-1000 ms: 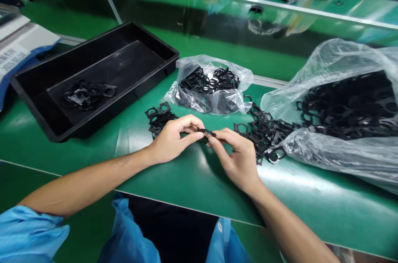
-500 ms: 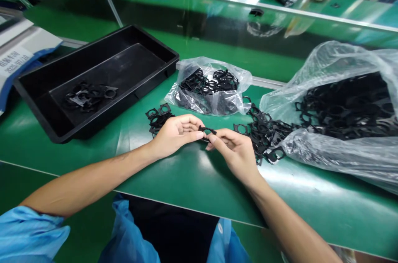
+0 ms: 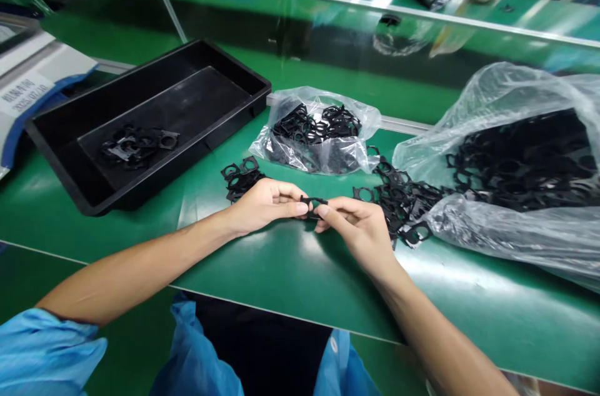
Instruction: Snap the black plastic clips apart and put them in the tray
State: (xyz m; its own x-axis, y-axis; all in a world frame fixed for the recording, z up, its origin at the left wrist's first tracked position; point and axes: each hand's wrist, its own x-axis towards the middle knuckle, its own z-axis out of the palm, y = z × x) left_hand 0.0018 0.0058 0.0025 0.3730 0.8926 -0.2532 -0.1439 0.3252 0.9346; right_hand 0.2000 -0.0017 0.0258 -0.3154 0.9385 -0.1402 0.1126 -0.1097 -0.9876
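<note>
Tray lies left, bag beyond, loose parts beside the right hand.

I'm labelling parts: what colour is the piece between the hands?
The piece is black, seen best in the head view.

A thin black part is held between the left hand and the right hand. From it, a black tray is noted at ten o'clock, a clear bag at twelve, loose black parts at three.
</note>
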